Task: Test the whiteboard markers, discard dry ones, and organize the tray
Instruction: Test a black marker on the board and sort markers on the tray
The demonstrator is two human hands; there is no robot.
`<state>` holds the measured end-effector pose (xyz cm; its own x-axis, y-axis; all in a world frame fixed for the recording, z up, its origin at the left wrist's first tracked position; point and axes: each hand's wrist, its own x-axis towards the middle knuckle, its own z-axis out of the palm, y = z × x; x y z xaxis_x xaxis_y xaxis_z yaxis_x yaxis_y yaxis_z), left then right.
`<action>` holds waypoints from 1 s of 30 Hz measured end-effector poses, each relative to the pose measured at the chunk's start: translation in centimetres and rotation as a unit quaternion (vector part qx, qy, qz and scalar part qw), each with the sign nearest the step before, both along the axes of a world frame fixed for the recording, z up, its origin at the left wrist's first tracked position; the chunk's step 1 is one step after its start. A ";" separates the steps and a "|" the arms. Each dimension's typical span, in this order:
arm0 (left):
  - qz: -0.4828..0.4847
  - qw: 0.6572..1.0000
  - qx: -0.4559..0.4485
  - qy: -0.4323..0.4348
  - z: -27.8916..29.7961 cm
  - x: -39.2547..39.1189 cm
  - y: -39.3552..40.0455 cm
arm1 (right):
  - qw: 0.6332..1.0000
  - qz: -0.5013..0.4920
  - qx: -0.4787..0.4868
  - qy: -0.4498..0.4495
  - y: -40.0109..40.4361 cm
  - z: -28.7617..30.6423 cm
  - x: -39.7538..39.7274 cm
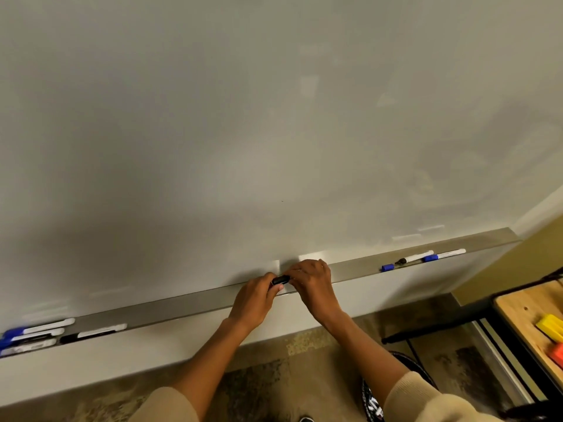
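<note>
Both hands meet over the middle of the grey marker tray (195, 303) under the whiteboard (274, 117). My left hand (259, 295) and my right hand (313, 283) each grip an end of a black marker (281, 279); only its short black middle shows between them. At the tray's left end lie several markers: blue-capped ones (36, 332) and a black-capped one (93, 332). Toward the right end lie an uncapped black-tipped marker (414, 257), a loose blue cap (387, 267) and a blue-capped marker (446, 254).
A wooden desk (524, 312) with a black frame stands at the right, carrying a yellow block (550, 327) and an orange-red one (557, 354). A dark patterned bag (373, 403) sits on the mottled floor below my right arm.
</note>
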<state>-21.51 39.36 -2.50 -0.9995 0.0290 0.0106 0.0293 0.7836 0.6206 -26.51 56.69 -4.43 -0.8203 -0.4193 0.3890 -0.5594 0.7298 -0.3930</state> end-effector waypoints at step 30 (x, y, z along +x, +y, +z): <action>-0.109 0.987 0.113 0.042 10.1 4.9 0.0 | 0.752 -0.215 -0.568 -0.257 -5.0 13.4 7.8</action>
<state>-16.65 39.35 7.64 -0.9653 0.2302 0.1235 0.2400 0.5944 0.7675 -18.67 51.65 8.99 -0.9494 0.2910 -0.1183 0.0703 -0.1702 -0.9829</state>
